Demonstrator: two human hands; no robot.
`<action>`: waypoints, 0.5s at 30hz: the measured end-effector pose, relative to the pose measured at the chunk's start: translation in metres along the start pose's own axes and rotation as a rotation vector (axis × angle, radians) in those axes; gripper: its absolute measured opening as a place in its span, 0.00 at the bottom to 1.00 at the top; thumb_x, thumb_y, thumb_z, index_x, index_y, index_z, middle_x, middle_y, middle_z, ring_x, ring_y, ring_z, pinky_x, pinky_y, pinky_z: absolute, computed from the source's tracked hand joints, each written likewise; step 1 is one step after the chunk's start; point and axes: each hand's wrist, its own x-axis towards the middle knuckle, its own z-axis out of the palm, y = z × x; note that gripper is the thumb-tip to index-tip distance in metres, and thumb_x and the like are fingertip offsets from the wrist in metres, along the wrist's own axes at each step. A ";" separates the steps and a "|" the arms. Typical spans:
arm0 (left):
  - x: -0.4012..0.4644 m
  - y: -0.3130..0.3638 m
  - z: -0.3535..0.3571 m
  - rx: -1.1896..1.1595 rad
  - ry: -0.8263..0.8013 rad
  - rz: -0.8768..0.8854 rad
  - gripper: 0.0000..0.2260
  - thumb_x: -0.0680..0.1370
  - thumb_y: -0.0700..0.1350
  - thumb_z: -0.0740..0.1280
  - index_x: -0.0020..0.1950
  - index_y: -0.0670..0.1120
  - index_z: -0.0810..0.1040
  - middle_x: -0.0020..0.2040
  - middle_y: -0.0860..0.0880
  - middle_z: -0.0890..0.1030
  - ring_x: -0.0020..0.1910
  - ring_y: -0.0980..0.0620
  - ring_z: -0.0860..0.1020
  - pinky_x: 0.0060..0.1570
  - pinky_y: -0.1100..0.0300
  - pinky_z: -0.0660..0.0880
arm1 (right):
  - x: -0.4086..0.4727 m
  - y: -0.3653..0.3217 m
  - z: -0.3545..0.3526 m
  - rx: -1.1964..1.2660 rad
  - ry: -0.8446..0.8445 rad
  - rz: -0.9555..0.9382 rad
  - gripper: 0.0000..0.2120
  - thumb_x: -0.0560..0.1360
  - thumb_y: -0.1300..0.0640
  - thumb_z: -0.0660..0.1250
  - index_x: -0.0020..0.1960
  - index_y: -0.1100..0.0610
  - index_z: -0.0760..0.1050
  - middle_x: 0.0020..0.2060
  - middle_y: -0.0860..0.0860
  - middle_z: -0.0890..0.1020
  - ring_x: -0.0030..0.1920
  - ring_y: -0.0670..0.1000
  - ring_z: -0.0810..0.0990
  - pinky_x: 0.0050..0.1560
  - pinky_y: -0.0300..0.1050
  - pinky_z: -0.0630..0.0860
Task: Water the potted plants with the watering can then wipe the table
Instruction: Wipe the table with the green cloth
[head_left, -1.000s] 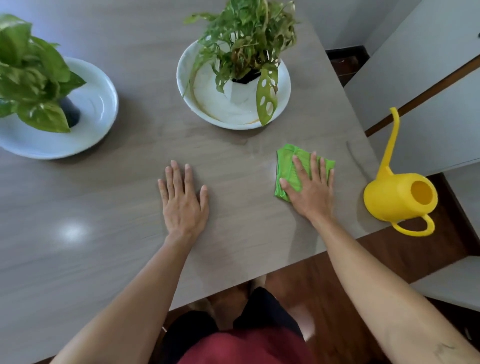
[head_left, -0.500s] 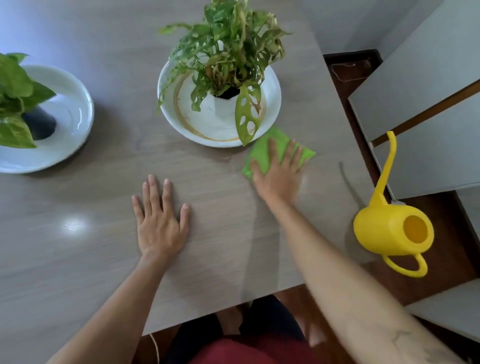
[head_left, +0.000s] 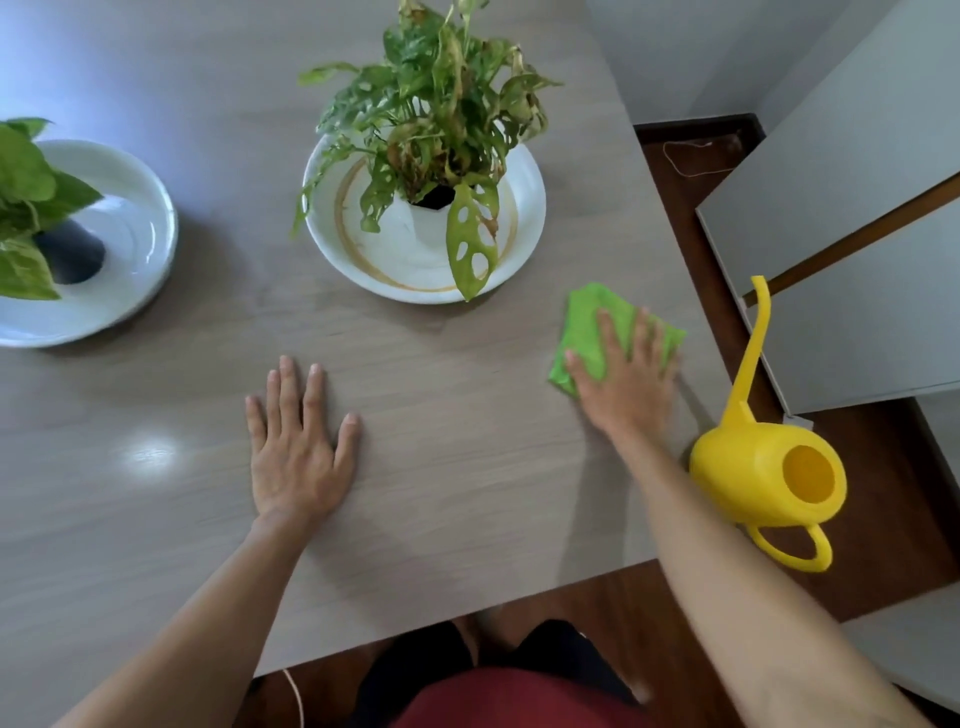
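White dish (head_left: 524, 171) holds potted plant (head_left: 431, 130); right hand (head_left: 626, 379) flat on cloth (head_left: 587, 317)

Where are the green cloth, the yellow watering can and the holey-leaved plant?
green cloth (head_left: 584, 322): head view, bare upper corner.
yellow watering can (head_left: 748, 478): head view, body side.
holey-leaved plant (head_left: 470, 244): head view, big drooping leaf.

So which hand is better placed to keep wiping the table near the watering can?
Right. The right hand is already pressed flat on the green cloth, close beside the yellow watering can. The left hand lies bare on the table, away from the cloth.
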 end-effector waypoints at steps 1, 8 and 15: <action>0.000 0.001 0.000 -0.001 0.001 0.003 0.33 0.81 0.61 0.48 0.82 0.47 0.52 0.83 0.44 0.46 0.82 0.47 0.43 0.79 0.43 0.42 | 0.008 0.013 -0.003 0.024 -0.007 0.056 0.36 0.74 0.25 0.41 0.79 0.38 0.45 0.81 0.53 0.45 0.80 0.56 0.43 0.77 0.63 0.42; 0.003 0.001 0.003 0.023 0.004 0.012 0.33 0.81 0.61 0.49 0.82 0.46 0.52 0.83 0.44 0.46 0.82 0.46 0.44 0.79 0.43 0.43 | 0.042 0.023 -0.011 0.100 0.001 0.187 0.36 0.75 0.27 0.43 0.79 0.40 0.46 0.80 0.53 0.42 0.80 0.57 0.39 0.77 0.64 0.39; 0.002 -0.002 -0.002 -0.051 0.003 0.044 0.32 0.81 0.60 0.48 0.82 0.45 0.54 0.83 0.42 0.48 0.82 0.45 0.46 0.79 0.44 0.42 | 0.012 -0.063 0.006 0.051 0.030 0.075 0.36 0.75 0.27 0.44 0.79 0.41 0.47 0.80 0.55 0.47 0.80 0.59 0.44 0.77 0.64 0.41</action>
